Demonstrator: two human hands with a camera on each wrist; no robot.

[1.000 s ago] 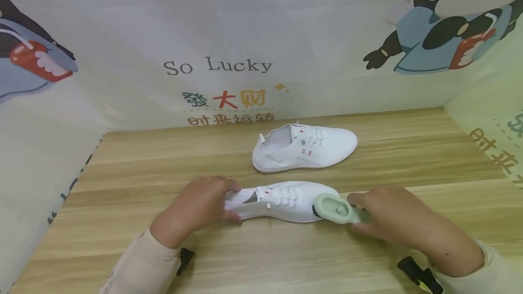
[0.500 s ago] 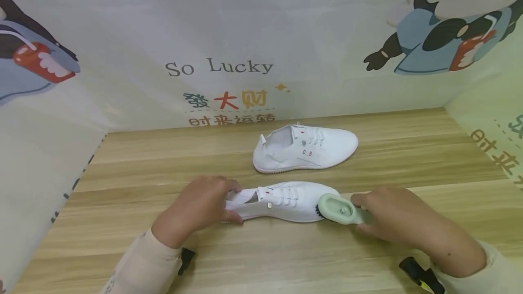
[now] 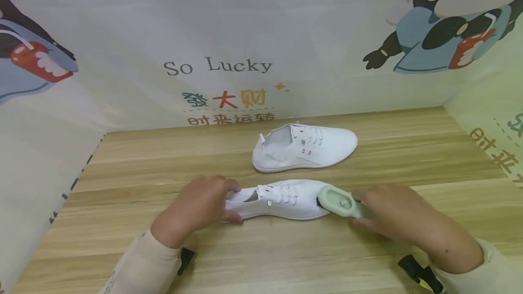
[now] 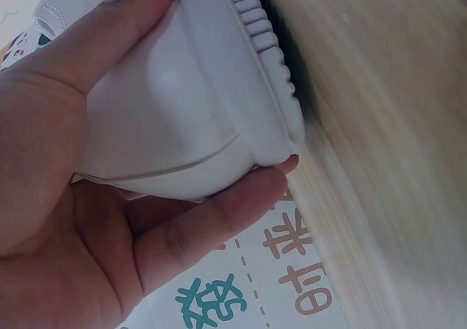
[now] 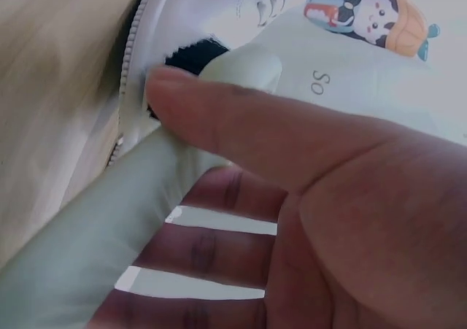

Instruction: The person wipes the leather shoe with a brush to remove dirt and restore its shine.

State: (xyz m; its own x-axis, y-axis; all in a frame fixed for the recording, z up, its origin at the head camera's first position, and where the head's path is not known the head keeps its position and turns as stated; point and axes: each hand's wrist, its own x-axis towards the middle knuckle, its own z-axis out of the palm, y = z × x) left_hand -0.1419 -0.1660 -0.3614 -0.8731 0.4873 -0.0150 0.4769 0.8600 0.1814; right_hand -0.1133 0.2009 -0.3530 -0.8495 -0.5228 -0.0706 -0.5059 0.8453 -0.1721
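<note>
A white lace-up shoe (image 3: 302, 201) lies on its sole, toe to the right, in the head view. Its heel (image 4: 160, 110) is gripped by my left hand (image 3: 198, 205), thumb on one side and fingers on the other. My right hand (image 3: 388, 210) holds a pale green brush (image 3: 341, 201) by its handle (image 5: 109, 219). The brush's black bristles (image 5: 193, 57) touch the toe of the shoe. Behind it rests a second white shoe (image 3: 327, 146), parallel and apart, with nobody's hand on it.
Both shoes are on a wood-grain tabletop (image 3: 261, 257). A pale printed back wall (image 3: 229, 22) with lettering and cartoon figures rises behind, and printed side walls stand left and right. Black wrist mounts (image 3: 418, 273) hang under the sleeves.
The brush and right hand have shifted slightly up and away across the toe, and the shoe's toe end has tipped or slid a little the same way. My left hand keeps its grip.
</note>
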